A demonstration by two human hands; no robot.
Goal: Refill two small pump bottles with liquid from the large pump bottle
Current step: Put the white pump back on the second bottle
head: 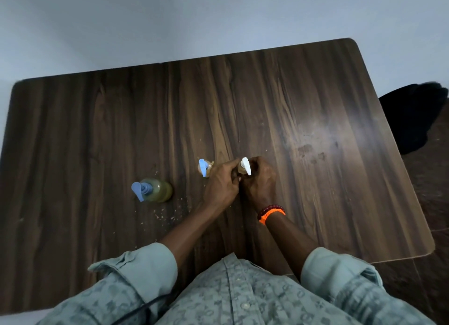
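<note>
1. Dark wood-grain table (315, 106) fills the view under dim light, a pale wall at 12 o'clock and a black chair (413, 118) off the edge at 3 o'clock.
2. Fingers of the left hand (222, 183) curl closed around the body of the white-pump small bottle (244, 166), steadying it upright near the table's centre.
3. Fingers of the right hand (258, 183) close on the same bottle from its 3 o'clock side, near the collar; whether they pinch the collar or the body cannot be told. Beaded and orange bracelets (271, 214) ring this wrist.
4. Step in hand, as judged: loosening or tightening the white pump head. To do it well, one hand should anchor the body flat on the table while the other turns only the collar, keeping the bottle vertical so no liquid slops out.
5. Blue-pump small bottle (204, 168) stands just beside the left knuckles at 9 o'clock; a wide elbow sweep could tip it.
6. Large pump bottle (155, 191), blue-headed and holding yellowish liquid, stands apart toward 8 o'clock, within reach.
7. Pale crumbs or flecks (167, 214) lie scattered at 7 o'clock of the hands; their nature cannot be told.
8. Rolled patterned sleeves (145, 264) frame the lower edge.
</note>
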